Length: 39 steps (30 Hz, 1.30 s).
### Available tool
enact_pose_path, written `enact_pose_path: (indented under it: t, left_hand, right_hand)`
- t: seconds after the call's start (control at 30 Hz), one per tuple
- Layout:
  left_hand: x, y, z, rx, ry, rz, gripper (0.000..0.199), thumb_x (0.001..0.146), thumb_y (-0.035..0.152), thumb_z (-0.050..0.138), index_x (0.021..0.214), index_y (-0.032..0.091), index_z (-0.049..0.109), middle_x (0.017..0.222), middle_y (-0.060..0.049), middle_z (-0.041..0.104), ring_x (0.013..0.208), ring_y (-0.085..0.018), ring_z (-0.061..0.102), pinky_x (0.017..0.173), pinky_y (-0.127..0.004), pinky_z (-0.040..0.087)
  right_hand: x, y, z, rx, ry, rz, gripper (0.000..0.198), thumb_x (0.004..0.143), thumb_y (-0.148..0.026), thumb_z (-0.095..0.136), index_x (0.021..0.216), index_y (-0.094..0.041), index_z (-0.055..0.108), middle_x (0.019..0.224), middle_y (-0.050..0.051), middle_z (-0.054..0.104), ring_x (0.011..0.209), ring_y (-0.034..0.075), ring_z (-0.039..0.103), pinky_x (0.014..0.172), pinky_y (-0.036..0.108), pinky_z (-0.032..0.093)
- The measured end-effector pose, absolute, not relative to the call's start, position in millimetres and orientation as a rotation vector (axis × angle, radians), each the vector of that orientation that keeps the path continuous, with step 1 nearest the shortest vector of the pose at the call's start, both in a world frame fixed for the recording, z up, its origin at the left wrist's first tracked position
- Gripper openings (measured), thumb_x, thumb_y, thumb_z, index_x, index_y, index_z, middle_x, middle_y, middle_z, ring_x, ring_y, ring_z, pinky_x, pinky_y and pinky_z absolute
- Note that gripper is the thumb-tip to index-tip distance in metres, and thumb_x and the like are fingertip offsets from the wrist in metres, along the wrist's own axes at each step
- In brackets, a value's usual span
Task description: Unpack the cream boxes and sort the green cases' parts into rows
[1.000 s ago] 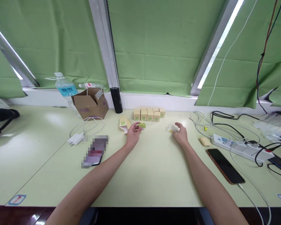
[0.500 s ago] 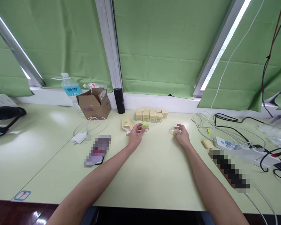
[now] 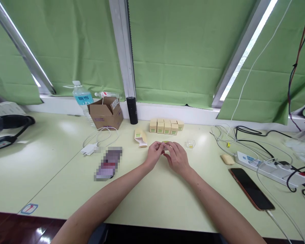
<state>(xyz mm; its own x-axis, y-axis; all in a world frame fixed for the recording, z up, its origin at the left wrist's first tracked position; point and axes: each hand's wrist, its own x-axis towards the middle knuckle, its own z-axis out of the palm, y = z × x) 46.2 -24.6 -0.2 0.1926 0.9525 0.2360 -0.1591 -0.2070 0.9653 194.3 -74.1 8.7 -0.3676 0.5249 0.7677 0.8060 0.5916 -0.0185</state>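
Tabletop (image 3: 152, 200), with two hands meeting low over its middle. Left hand (image 3: 153, 156): fingers drawn together in a pinch on a green piece. Right hand (image 3: 178, 157): fingers curled close over the same piece; whether they grip or merely touch it, I cannot tell. Green piece (image 3: 165, 142): between the fingers of both hands, an upper edge showing, the rest hidden. Best handled, I judge, with the left pinch steady and the right fingers working lightly.

Around them, carton (image 3: 106, 118): back left, well apart. Power strip (image 3: 265, 169) and phone (image 3: 251, 188): far right. Small boxes (image 3: 160, 128): grouped behind the hands. Open box (image 3: 141, 139): just beyond the left hand, not touching. Clear cup (image 3: 190, 144): near the right hand, likeliest to be knocked by a wide outward sweep.
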Motion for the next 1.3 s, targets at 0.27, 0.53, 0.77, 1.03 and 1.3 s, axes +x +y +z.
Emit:
enact_pose_path:
  t: [0.27, 0.53, 0.77, 1.03, 1.3]
  left_hand:
    - [45, -35, 1, 1.463, 0.791, 1.239, 0.054, 0.093, 0.069, 0.048, 0.080, 0.019, 0.063, 0.070, -0.003, 0.063, 0.069, -0.018, 0.062, 0.068, -0.033, 0.053]
    - [40, -34, -3, 1.767, 0.814, 1.317, 0.037, 0.096, 0.041, 0.058, 0.128, 0.023, 0.062, 0.116, -0.010, 0.071, 0.104, -0.022, 0.069, 0.094, -0.040, 0.057]
    - [43, -35, -4, 1.865, 0.777, 1.337, 0.029, 0.100, 0.033, 0.050, 0.121, 0.022, 0.066, 0.122, -0.011, 0.067, 0.110, -0.022, 0.068, 0.092, -0.038, 0.062]
    - [42, -34, -4, 1.877, 0.805, 1.327, 0.026, 0.098, 0.028, 0.054, 0.118, 0.021, 0.068, 0.118, -0.010, 0.068, 0.103, -0.021, 0.070, 0.090, -0.037, 0.062]
    - [42, -37, -2, 2.030, 0.819, 1.363, 0.024, 0.099, 0.023, 0.050, 0.117, 0.021, 0.066, 0.112, -0.008, 0.069, 0.102, -0.019, 0.068, 0.088, -0.035, 0.061]
  right_hand:
    - [209, -73, 4, -1.106, -1.956, -0.280, 0.035, 0.103, -0.025, 0.042, 0.133, -0.024, 0.058, 0.118, 0.015, 0.064, 0.106, 0.028, 0.065, 0.084, 0.043, 0.059]
    - [212, -70, -1, -1.137, -1.959, -0.239, 0.032, 0.104, -0.028, 0.041, 0.131, -0.023, 0.058, 0.114, 0.015, 0.061, 0.097, 0.026, 0.067, 0.067, 0.036, 0.059]
    - [211, -70, 0, -1.202, -2.057, -0.317, 0.037, 0.105, -0.025, 0.039, 0.140, -0.025, 0.053, 0.117, 0.014, 0.062, 0.083, 0.021, 0.068, 0.056, 0.030, 0.054]
    - [213, -69, -2, -1.212, -2.078, -0.366, 0.034, 0.105, -0.025, 0.042, 0.136, -0.024, 0.056, 0.119, 0.014, 0.064, 0.082, 0.019, 0.070, 0.050, 0.025, 0.049]
    - [212, -70, -2, -1.181, -2.074, -0.383, 0.035, 0.104, -0.029, 0.046, 0.137, -0.019, 0.053, 0.116, 0.014, 0.063, 0.080, 0.018, 0.069, 0.054, 0.027, 0.054]
